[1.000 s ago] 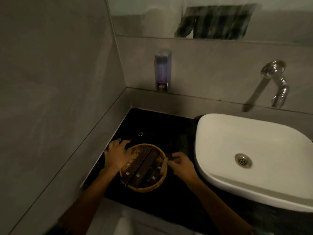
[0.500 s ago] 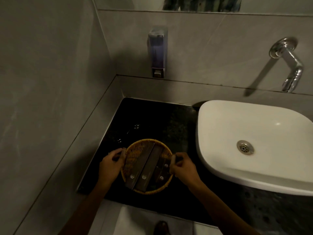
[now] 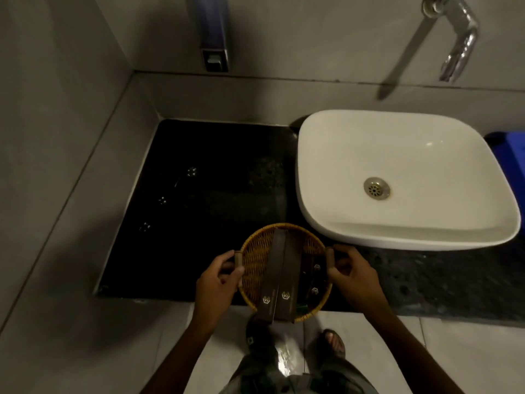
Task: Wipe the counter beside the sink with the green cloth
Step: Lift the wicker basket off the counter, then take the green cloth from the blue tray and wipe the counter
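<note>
A round wicker basket [image 3: 254, 257] with several long brown boxes in it hangs over the front edge of the black counter [image 3: 204, 200]. My left hand [image 3: 217, 282] grips its left handle and my right hand [image 3: 355, 275] grips its right handle. A small bit of green shows under the boxes at the basket's near rim; I cannot tell what it is. No green cloth is plainly in view. The white sink [image 3: 403, 177] sits on the counter to the right of the basket.
A grey wall borders the counter on the left and at the back. A soap dispenser [image 3: 213, 32] and a chrome tap [image 3: 454, 38] are mounted on the back wall. A blue object [image 3: 511, 155] lies right of the sink. My feet stand on pale floor tiles below.
Both hands took hold of the basket's handles and drew it from the middle of the counter toward the front edge. The view tilted downward.
</note>
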The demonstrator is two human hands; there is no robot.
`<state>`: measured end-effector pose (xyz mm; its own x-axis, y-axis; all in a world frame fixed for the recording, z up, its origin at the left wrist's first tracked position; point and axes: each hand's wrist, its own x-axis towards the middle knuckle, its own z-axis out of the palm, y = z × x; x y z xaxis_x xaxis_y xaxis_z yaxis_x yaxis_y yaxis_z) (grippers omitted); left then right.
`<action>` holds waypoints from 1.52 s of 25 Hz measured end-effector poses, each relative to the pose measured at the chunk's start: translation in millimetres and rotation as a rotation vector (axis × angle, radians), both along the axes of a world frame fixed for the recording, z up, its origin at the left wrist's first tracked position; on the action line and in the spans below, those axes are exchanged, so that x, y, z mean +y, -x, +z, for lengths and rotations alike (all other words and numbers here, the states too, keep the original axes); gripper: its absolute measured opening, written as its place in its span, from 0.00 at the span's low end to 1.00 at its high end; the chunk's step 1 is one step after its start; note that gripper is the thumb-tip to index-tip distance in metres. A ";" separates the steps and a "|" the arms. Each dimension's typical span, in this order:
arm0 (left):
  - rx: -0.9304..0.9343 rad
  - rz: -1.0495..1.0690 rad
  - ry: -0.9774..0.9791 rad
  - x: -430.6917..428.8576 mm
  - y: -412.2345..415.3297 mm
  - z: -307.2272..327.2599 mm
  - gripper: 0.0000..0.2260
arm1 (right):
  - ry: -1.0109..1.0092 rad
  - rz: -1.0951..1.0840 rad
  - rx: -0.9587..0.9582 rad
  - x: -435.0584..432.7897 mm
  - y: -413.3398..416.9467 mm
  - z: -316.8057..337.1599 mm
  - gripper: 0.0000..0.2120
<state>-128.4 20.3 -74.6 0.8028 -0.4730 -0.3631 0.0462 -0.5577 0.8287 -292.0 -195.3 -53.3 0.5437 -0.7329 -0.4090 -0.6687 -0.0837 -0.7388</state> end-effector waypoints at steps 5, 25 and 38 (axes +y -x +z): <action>-0.405 0.072 -0.129 -25.8 5.2 18.7 0.19 | 0.024 0.072 -0.021 -35.1 27.8 9.2 0.10; -0.984 -1.103 0.372 -491.7 321.3 60.6 0.11 | 0.332 -0.406 0.403 -422.2 355.6 10.5 0.20; -0.769 -1.397 -0.073 -566.2 378.0 9.3 0.19 | -0.120 -0.560 0.174 -469.4 344.4 -19.9 0.17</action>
